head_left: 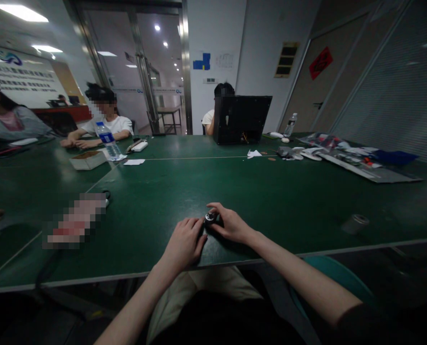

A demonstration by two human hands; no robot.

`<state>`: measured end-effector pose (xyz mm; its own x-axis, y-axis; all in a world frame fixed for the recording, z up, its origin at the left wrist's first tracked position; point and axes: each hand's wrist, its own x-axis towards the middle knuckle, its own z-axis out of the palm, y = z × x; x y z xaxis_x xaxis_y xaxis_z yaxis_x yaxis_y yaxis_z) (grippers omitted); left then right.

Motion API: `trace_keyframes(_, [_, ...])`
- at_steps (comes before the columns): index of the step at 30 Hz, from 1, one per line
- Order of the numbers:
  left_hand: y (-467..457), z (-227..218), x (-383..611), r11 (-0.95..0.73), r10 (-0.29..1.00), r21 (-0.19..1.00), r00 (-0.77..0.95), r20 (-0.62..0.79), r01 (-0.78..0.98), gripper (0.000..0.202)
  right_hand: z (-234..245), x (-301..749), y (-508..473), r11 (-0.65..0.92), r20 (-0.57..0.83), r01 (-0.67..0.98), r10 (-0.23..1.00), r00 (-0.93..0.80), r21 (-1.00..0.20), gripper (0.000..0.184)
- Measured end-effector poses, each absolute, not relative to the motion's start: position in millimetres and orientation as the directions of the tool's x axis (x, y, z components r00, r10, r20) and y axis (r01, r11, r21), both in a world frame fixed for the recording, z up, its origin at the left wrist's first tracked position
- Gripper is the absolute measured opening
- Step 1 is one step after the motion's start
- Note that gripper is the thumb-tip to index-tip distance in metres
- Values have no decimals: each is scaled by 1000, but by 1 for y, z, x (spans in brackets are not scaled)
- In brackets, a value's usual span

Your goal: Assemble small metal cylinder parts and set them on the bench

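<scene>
Head view: a small black round object (210, 218) sits on the green table (271, 191) near its front edge, between both hands. The right hand (231, 225) has its grip pinching the object from above. The left hand (184, 242) lies flat, its grip loosely spread, fingertips at the object's side.

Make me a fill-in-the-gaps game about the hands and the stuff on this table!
1. The left hand and the right hand both touch the small black object, so ____ hands are on it.
2. The table is dark ____.
3. The water bottle has a ____ label.
4. The silver cylinder lies on the person's ____ side.

Missing words: two; green; blue; right.
</scene>
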<state>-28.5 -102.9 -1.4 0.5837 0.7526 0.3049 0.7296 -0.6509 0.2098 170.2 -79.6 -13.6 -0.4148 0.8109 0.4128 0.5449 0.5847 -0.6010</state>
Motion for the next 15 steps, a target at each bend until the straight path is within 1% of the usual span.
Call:
trace_keyframes(5, [-103, -2, -29, -648, 754, 204, 582, 304, 733, 32, -12, 169, -80, 582, 402, 550, 812, -422, -598, 55])
trace_keyframes(8, [-103, -1, -28, -650, 753, 203, 585, 301, 733, 29, -11, 169, -81, 582, 398, 564, 813, -425, -586, 52])
trace_keyframes(15, [-103, -1, -27, -646, 756, 205, 581, 301, 735, 29, -9, 169, -81, 594, 406, 567, 804, -434, -570, 46])
